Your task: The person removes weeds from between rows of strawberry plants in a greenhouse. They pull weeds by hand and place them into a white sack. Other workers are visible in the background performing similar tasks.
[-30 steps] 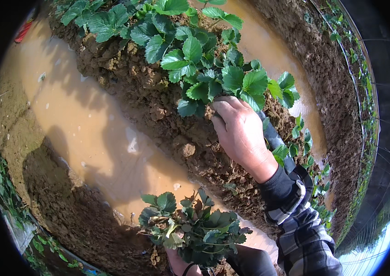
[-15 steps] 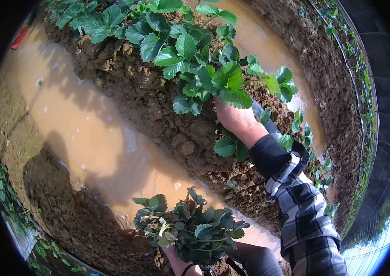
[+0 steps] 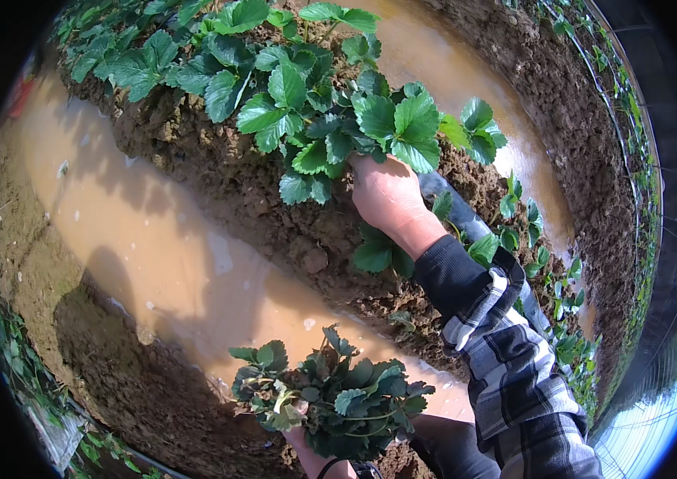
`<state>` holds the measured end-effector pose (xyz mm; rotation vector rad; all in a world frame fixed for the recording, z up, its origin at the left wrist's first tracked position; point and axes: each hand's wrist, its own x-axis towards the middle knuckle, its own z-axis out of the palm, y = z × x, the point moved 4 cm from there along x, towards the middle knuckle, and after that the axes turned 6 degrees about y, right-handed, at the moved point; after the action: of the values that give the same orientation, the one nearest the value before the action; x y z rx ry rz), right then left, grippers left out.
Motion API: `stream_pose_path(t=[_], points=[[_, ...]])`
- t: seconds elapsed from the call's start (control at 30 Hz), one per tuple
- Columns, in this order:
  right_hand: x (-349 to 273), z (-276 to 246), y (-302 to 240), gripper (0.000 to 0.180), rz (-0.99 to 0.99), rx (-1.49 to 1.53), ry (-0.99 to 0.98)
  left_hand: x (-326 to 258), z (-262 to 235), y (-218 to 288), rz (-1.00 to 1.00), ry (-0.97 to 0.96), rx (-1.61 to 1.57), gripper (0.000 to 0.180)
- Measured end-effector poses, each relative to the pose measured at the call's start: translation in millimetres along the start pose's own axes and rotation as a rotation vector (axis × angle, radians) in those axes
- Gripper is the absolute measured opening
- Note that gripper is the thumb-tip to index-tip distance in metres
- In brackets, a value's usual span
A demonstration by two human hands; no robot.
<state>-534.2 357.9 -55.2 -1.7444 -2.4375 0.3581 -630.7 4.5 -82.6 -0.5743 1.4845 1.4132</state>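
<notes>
Two hands of mine are in view. My right hand (image 3: 386, 191) sits near the middle of the frame, its fingers hidden under a leafy plant (image 3: 416, 128), so I cannot tell whether they grip anything. My left hand (image 3: 298, 439), at the bottom centre, grasps a bunch of leaves (image 3: 346, 399); its long axis runs roughly left to right, and its leaf tips fan upward and to both sides. The plant's leaves spread right and downward over my knuckles, and its row slants from the upper left toward the lower right, as does the dark hose (image 3: 474, 223) beside my wrist. Muddy water (image 3: 170, 231) lies left of the row.

A second ago my right knuckles showed over the leaves; now leaves cover my fingertips, and dark green leaves (image 3: 374, 251) show below my wrist. The bunch stays about where it was.
</notes>
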Motion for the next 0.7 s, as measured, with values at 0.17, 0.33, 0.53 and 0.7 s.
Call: stream_pose_path(t=[0.17,0.33,0.53,0.7], points=[[-5,2,-9,0.018,-0.008,0.189,0.088,4,1,4,0.007,0.003,-0.008,0.036],[-29,-4,19,0.030,-0.093,0.139,-0.111,2,-1,3,0.001,0.009,-0.011,0.037],[-72,-29,7,0.033,0.433,0.988,-0.302,-9,-7,-6,-0.022,0.027,-0.012,0.037],[-143,-55,-78,0.053,-0.393,0.865,-0.575,-10,-12,-3,-0.012,0.045,-0.023,0.037]])
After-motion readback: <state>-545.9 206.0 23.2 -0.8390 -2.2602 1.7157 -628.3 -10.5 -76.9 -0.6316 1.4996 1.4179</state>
